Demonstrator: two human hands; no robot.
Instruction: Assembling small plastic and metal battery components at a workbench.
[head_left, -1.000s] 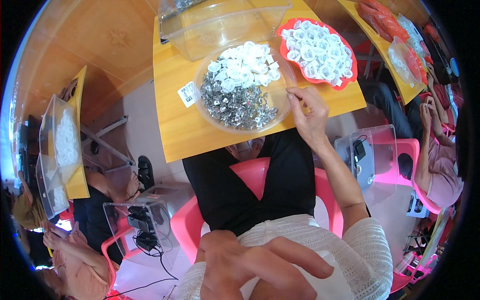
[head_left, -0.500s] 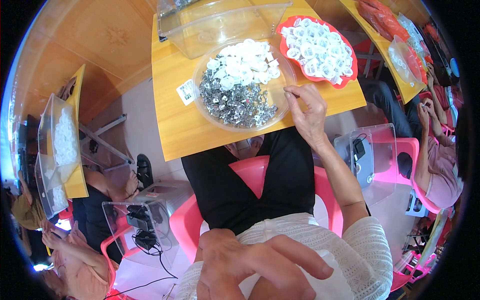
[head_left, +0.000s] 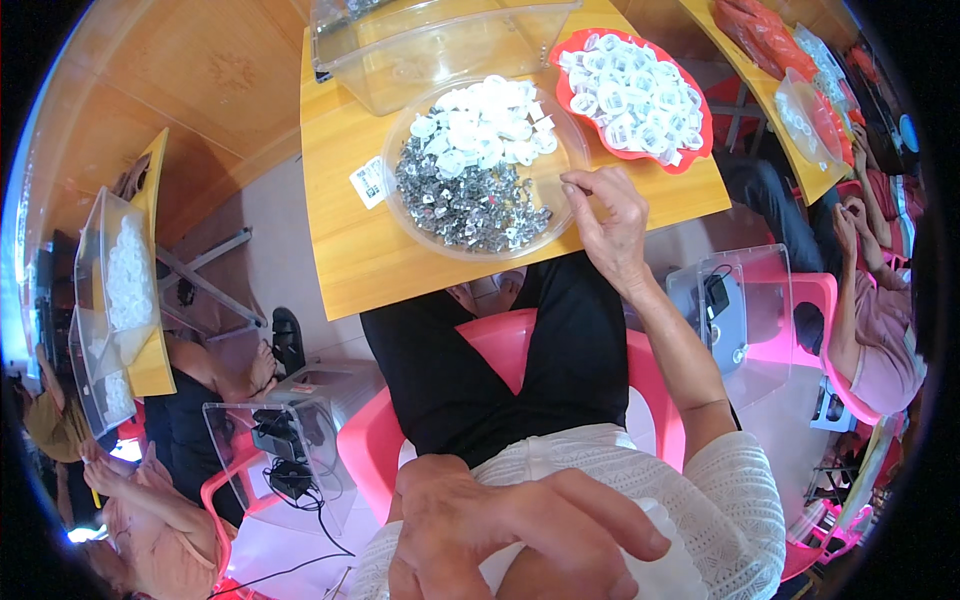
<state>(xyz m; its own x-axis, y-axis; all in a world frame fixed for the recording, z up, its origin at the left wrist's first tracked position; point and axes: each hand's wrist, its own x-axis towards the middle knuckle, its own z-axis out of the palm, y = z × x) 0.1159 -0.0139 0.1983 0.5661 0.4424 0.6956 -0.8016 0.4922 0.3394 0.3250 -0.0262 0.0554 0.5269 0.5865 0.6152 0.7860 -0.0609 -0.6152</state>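
Observation:
My right hand (head_left: 615, 225) is at the right rim of a round clear bowl (head_left: 575, 130), thumb and index fingertips pinched together. Whatever may be between them is too small to make out. Inside the bowl, a heap of small white plastic pieces (head_left: 495, 122) lies on the far side. Small shiny metal clips or fittings (head_left: 460, 205) fill the near left. My left hand (head_left: 510, 530) is raised close to the camera in front of my white top, its fingers bent and apart, with nothing visible in them. Part of it is cut off by the lower edge.
A red scalloped dish (head_left: 705, 135) of round white pieces (head_left: 635, 95) stands right of the bowl, a large clear bin (head_left: 430, 60) behind it. A white label (head_left: 368, 183) lies left on the wooden table (head_left: 380, 270). Clear boxes with black adapters (head_left: 290, 478) flank my pink chair (head_left: 370, 450). Other people sit on both sides.
Hardly anything differs. The view has shifted slightly, and both my hands keep nearly the same poses, the right one at the bowl's rim and the left one raised.

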